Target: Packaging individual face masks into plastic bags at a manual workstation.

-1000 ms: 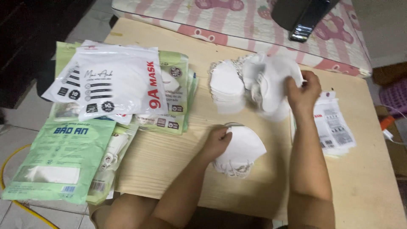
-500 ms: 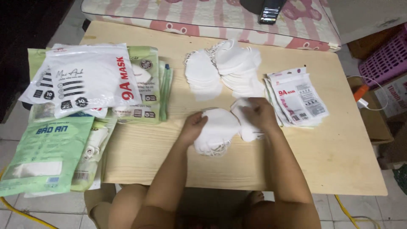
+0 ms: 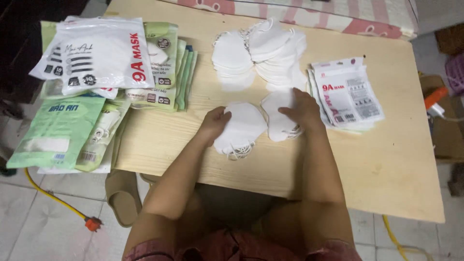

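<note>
Head view, left hand point(image 3: 216, 123): lying flat, grip spread, pressing the small mask stack point(image 3: 240, 129).
Right hand point(image 3: 303, 110): resting palm-down, grip spread, on another mask point(image 3: 277, 116).

Two small stacks of white folded masks lying flat side by side near table's front edge: left stack point(image 3: 240, 129) showing ear loops trailing below, right stack point(image 3: 279, 115) sitting just beside, edges nearly touching.

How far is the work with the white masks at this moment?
Looks done: filled packets lie stacked on the table's left side. In hand: the left hand rests on a small stack of masks, and the right hand presses a second stack beside it. Left: a loose mask pile farther back, and flat empty pouches at the right.
</note>
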